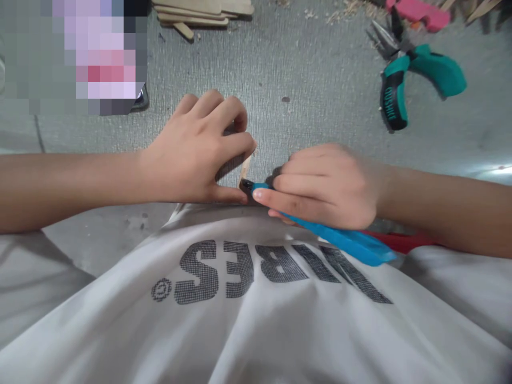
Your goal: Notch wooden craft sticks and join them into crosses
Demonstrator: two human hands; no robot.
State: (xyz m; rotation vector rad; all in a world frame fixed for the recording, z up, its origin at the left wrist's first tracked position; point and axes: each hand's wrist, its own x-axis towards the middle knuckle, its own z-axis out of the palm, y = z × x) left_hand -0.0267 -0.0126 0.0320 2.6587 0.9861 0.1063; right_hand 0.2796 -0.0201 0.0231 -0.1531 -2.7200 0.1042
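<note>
A thin wooden stick (246,166) stands between the fingers of my left hand (200,144), its upper end at the index fingertip and its lower end near the thumb. My right hand (328,184) is wrapped round a tool with a blue handle (344,240). The tool's small dark head (246,185) meets the lower end of the stick, close to my left thumb. A red handle (400,241) shows below my right wrist. Most of the tool's front part is hidden under my right fingers.
Flat wooden sticks (196,12) lie stacked at the table's back. Teal-handled pliers (400,66) rest at the back right, near a pink object (428,15) and wood shavings (346,10). A pixelated patch covers the upper left, with a dark device edge (142,100) beside it.
</note>
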